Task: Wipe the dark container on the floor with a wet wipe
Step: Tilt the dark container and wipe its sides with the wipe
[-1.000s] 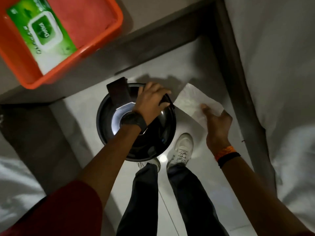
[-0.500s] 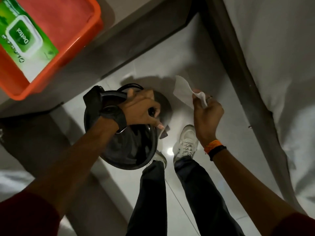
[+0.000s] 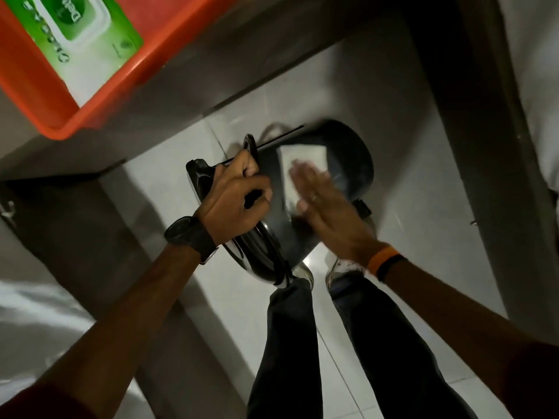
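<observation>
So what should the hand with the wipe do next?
Probably slide the wipe along the bin's side. The right hand lies flat, pressing it on the tilted bin, the left hand grips the rim, and most of the dark side looks unwiped.

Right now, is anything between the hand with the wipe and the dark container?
Nothing visible. The right hand presses the wet wipe flat against the side of the dark container, which is tipped over. The left hand grips its rim end, clear of the wiping area.
</observation>
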Action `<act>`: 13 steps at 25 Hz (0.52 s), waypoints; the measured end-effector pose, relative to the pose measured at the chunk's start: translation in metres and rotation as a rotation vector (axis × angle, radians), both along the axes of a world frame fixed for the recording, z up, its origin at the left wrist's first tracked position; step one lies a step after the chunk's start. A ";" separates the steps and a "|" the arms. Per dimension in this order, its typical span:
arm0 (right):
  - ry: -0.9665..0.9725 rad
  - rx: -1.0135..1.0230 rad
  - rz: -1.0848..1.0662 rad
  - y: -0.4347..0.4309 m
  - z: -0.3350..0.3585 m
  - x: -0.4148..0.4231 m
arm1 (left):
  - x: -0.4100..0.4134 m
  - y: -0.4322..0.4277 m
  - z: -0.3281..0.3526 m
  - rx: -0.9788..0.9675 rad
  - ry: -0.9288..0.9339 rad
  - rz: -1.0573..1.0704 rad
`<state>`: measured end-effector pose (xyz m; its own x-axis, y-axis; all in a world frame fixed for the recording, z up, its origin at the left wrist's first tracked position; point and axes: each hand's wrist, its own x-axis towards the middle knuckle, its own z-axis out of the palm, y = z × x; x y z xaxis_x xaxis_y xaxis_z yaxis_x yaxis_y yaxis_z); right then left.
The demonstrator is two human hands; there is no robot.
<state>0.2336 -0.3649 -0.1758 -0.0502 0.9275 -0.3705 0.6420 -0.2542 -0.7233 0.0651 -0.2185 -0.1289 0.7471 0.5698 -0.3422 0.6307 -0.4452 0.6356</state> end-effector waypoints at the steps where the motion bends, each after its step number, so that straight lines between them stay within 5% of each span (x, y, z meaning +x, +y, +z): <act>1: -0.090 -0.078 -0.094 0.013 -0.014 0.013 | -0.003 -0.004 -0.001 0.009 -0.011 0.010; 4: -0.232 -0.353 -0.318 0.054 -0.037 0.050 | -0.002 -0.014 0.002 0.045 -0.011 -0.037; 6: -0.195 -0.264 -0.263 0.061 -0.028 0.030 | 0.006 -0.014 0.006 0.048 -0.012 -0.032; 10: -0.003 0.071 0.191 0.038 0.001 -0.012 | 0.014 -0.015 0.010 0.081 -0.020 -0.016; 13: -0.167 -0.101 0.088 0.056 -0.028 0.031 | 0.009 -0.021 0.010 0.091 -0.003 -0.033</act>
